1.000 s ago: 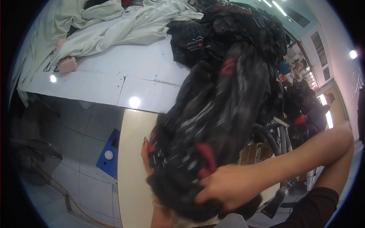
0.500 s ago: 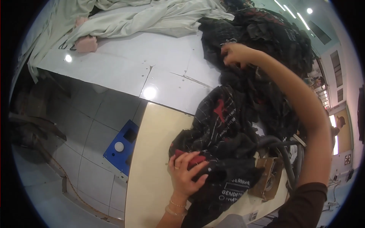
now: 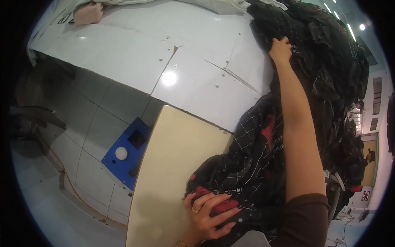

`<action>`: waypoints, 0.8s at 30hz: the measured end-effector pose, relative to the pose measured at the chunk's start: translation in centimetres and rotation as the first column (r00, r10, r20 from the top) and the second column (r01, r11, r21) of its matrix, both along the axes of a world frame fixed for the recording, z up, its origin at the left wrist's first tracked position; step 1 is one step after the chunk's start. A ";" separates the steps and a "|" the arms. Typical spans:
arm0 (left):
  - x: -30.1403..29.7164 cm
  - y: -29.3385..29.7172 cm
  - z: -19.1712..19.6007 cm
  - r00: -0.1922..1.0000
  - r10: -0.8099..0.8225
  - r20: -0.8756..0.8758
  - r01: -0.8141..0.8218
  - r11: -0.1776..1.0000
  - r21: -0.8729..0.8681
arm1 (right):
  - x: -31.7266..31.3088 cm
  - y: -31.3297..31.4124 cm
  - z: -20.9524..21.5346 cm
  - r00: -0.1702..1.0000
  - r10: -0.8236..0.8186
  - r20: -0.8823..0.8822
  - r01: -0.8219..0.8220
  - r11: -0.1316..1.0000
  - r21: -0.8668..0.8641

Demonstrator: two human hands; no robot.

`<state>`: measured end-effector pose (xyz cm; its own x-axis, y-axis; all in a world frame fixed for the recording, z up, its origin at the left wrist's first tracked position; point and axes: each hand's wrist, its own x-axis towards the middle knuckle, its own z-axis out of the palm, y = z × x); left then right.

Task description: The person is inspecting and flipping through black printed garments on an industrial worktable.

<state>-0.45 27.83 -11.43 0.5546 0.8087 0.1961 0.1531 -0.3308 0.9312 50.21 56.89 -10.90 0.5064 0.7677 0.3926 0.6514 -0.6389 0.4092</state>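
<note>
A dark checked garment [image 3: 255, 164] lies half on the cream board [image 3: 173, 164], its near end clutched by the left hand [image 3: 210, 216], while the right hand [image 3: 281, 50] grips the black clothes pile [image 3: 329, 61] on the white table [image 3: 164, 49].

The garment [image 3: 255, 164] is soft black cloth, matt, with thin white grid lines and red patches; the white table [image 3: 197, 53] is smooth and glossy; the beige board [image 3: 173, 164] is smooth, matt
</note>
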 end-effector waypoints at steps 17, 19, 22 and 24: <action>0.7 0.9 -0.1 0.976 0.099 0.194 -0.125 0.985 0.123 | -16.2 -22.2 24.8 0.904 0.374 -0.208 -0.420 0.682 -0.599; 0.5 0.6 -0.4 0.956 0.146 0.256 -0.171 0.982 0.082 | -21.8 -26.0 27.5 0.897 0.379 -0.228 -0.436 0.667 -0.604; 1.5 0.7 -1.3 0.785 0.258 0.563 -0.227 0.966 -0.125 | -27.6 -31.9 31.2 0.891 0.362 -0.275 -0.454 0.672 -0.585; 1.4 0.3 -1.3 0.700 0.309 0.644 -0.116 0.939 -0.324 | -32.2 -35.3 33.9 0.874 0.362 -0.324 -0.485 0.666 -0.567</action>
<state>0.91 28.17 -12.78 0.1564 0.9604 0.2307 -0.5108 -0.1212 0.8511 17.97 21.59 23.03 0.0743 0.9505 -0.3019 0.8840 0.0774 0.4611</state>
